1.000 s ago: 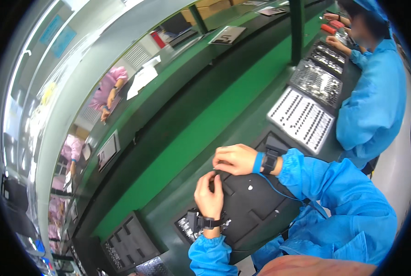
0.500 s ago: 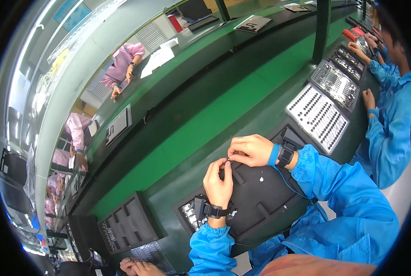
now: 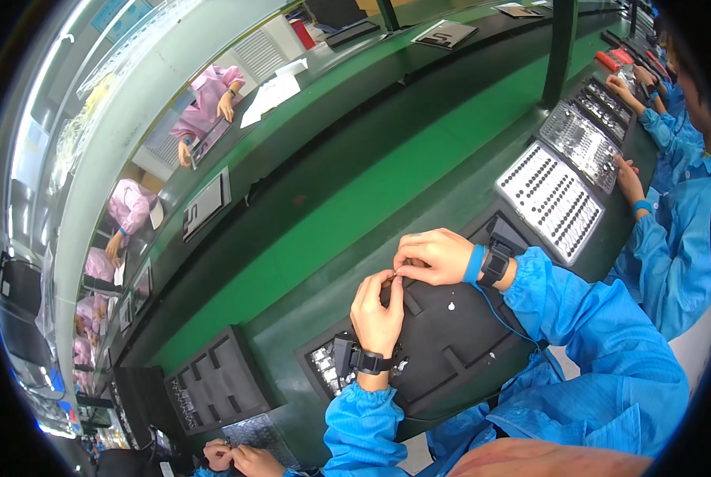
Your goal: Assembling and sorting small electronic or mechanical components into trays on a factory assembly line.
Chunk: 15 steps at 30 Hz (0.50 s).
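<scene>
Over a black foam tray (image 3: 427, 370), my left hand (image 3: 377, 316) and my right hand (image 3: 436, 258) meet with their fingertips pinched together. Whatever sits between the fingers is too small to make out. Both sleeves are blue, with a black device strapped at each wrist, and a blue band (image 3: 474, 264) circles the right one. Small shiny silver parts (image 3: 323, 366) fill a compartment at the tray's left, next to my left wrist. A small white piece (image 3: 451, 306) lies on the foam below my right hand.
A white tray (image 3: 551, 203) with rows of black round parts lies to the right, beyond it a clear tray (image 3: 582, 143) of small parts. Another black foam tray (image 3: 220, 381) sits at the left. Co-workers in blue sit at right; others in pink work across the green bench (image 3: 355, 215).
My hands stay almost in place, fingertips still together. At right, a co-worker's hand has moved up to the clear tray's edge. People in pink across the bench have shifted slightly.
</scene>
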Available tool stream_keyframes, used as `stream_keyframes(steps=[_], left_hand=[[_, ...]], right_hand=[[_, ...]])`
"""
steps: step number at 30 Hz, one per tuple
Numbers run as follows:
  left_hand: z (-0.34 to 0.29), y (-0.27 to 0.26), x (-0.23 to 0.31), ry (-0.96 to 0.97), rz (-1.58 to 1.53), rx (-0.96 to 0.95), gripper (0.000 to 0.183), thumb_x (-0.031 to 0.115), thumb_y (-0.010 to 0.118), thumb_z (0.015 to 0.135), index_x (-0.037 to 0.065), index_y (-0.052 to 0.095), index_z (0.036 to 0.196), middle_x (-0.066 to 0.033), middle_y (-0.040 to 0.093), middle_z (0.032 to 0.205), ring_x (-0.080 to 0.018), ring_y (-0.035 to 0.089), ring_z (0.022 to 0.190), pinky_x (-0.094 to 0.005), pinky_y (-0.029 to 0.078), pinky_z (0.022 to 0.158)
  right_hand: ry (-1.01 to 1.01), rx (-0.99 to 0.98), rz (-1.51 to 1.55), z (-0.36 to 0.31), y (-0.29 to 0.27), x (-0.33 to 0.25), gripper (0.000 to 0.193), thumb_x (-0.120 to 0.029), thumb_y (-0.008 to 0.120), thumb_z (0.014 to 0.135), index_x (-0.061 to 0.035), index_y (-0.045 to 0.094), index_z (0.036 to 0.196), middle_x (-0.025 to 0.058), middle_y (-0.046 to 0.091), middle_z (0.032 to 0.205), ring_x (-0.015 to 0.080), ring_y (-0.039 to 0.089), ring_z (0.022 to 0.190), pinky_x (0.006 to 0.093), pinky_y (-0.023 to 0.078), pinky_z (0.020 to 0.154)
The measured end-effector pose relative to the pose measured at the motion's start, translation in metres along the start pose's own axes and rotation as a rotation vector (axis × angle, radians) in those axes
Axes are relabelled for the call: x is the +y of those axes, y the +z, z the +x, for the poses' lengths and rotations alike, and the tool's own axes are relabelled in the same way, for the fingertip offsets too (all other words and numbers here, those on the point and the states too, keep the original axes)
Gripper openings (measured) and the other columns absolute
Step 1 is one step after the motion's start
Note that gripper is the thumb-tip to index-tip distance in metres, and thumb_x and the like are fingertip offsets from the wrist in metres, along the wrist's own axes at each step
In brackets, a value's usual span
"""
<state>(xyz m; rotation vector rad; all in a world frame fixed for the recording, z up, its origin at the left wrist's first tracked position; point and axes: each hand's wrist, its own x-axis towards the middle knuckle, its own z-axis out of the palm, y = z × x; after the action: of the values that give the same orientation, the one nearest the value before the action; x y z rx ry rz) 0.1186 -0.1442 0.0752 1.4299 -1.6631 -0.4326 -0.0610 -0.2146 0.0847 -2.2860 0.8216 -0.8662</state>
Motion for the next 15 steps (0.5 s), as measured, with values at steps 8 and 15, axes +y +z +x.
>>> stream_keyframes(steps=[8,15], left_hand=[[-0.0026,0.0012,-0.0048,0.072,-0.007,0.041,0.011,0.005,0.072,0.087,0.000,0.069,0.096,-0.0136,0.068,0.103,-0.0288,0.068,0.092,-0.0358,0.054,0.081],[-0.0018,0.0022,-0.0078,0.075,-0.001,0.060,0.012,0.004,0.073,0.085,0.000,0.067,0.095,-0.0138,0.066,0.106,-0.0281,0.067,0.091,-0.0352,0.054,0.079]], right_hand=[[0.000,-0.011,-0.006,-0.0022,0.0006,-0.0016,0.017,-0.025,0.064,0.091,-0.0085,0.068,0.091,0.0086,0.065,0.086,0.0314,0.066,0.077,0.0421,0.054,0.068],[-0.027,0.006,-0.023,-0.0013,0.0027,0.0018,0.014,-0.022,0.066,0.091,-0.0082,0.068,0.092,0.0073,0.065,0.086,0.0257,0.066,0.072,0.0379,0.053,0.064]])
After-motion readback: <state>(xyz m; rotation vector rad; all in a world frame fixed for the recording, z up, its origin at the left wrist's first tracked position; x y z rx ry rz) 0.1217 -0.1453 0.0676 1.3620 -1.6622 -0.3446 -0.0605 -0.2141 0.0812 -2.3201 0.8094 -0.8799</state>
